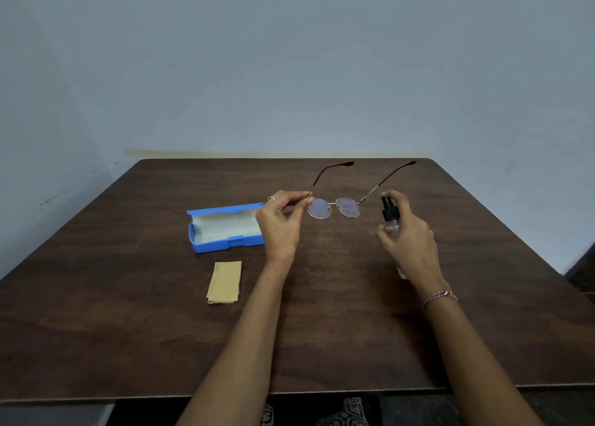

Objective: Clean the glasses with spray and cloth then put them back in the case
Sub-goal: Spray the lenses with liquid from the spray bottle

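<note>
**Q:** What is the largest thing in view?

**A:** A dark wooden tabletop [322, 345] against a pale wall. Two bare forearms reach in from its near edge.

**Q:** What are the hands doing?

**A:** The left hand [280, 224] pinches the glasses by the corner of the frame, thumb and fingertips closed on it. The right hand [410, 235] is wrapped round a small spray bottle, with a finger curled over its black pump top.

**Q:** What lies on the tabletop?

**A:** A blue case [225, 229] sits open toward the left edge, partly behind the left hand. A folded tan cloth [224, 282] lies just nearer the near edge, apart from the case.

**Q:** And the glasses?

**A:** The glasses [333, 207] are held in the air above the middle of the tabletop, arms unfolded and pointing to the far edge. The spray bottle [390, 219] is just beside the right lens, its nozzle apparently facing it.

**Q:** What could go wrong?

**A:** The frame is held at one corner only, so a hard pump could twist it or shake it loose. A nozzle aimed off would probably wet the tabletop or fingers instead.
</note>
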A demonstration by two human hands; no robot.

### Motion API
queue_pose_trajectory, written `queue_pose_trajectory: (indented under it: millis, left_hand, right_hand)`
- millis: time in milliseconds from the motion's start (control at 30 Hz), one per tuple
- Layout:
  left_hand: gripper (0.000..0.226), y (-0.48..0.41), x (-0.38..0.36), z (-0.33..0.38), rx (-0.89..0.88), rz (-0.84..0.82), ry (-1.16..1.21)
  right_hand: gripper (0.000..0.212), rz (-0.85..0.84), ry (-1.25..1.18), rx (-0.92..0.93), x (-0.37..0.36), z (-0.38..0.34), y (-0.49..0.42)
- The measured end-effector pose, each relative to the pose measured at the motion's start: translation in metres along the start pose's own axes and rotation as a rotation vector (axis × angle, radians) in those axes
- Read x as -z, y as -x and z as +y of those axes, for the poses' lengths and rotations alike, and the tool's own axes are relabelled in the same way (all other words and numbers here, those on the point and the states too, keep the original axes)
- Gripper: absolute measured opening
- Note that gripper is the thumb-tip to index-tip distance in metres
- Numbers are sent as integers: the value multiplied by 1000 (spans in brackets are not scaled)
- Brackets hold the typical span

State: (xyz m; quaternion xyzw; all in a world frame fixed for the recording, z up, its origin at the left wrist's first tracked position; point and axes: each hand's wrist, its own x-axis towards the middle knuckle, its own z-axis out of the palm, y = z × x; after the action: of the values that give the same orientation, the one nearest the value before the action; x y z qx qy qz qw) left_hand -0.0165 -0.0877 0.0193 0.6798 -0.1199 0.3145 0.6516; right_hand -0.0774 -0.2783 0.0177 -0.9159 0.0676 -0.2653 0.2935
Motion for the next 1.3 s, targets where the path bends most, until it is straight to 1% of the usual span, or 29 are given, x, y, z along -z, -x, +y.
queue_pose_trajectory:
  millis: [200,367,433,533,633,733,867,1067,1200,1300]
  left_hand:
    - [10,-1,1,2,-25,21,-10]
    - [12,-1,1,2,2,37,-1]
    - [13,-2,0,0,72,55,31]
    - [13,-2,-4,-3,259,89,148]
    - [10,0,-8,2,441,100,341]
    - [8,2,-12,8,549,62,537]
    - [6,4,-15,9,649,8,644]
    - [11,2,-17,7,801,-51,720]
    - [12,1,-18,10,862,-96,757]
    - [9,1,-17,11,895,-117,772]
  right_hand:
    - [61,12,-31,12,-1,-3,1]
    - [58,7,19,-3,1,-1,0]
    - [58,20,0,0,1,-1,-1]
    - [61,31,-60,57,-1,-1,0]
    - [60,63,-124,129,-1,-3,-1]
    - [61,83,-184,215,0,-5,0]
    - [62,85,-201,269,-1,-6,0]
    - [59,47,-213,254,-6,-8,0]
    - [56,38,-183,262,-9,-12,1]
    - [57,79,-189,243,-9,-12,1]
